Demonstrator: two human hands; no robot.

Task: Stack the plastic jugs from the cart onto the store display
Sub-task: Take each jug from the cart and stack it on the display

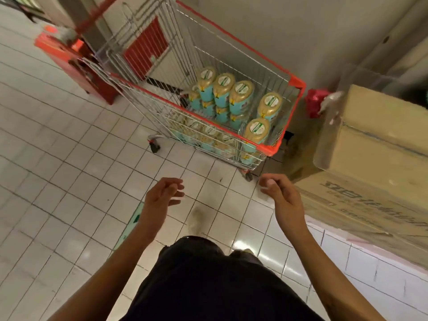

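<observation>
Left hand (162, 198) & right hand (280, 195) are hanging loosely curled, gripping nothing, just short of the wire cart (297, 83). Plastic jugs (240, 96) are standing upright, crowding the basket's end by the cardboard boxes (382, 126). The lower jugs are blurring behind the wire; the boxes are running off-frame at right.

- Jugs (242, 96), ahead of the left hand (162, 195) and right hand (281, 195) — golden-yellow, teal labels, white-and-green round tops.
- Cart (196, 115) ahead of the hands: silver wire, red-orange rim.
- Floor (69, 158) under the hands: white tiles, dark grout grid.
- Box (375, 135) right of the right hand — tan cardboard, dark print.
</observation>
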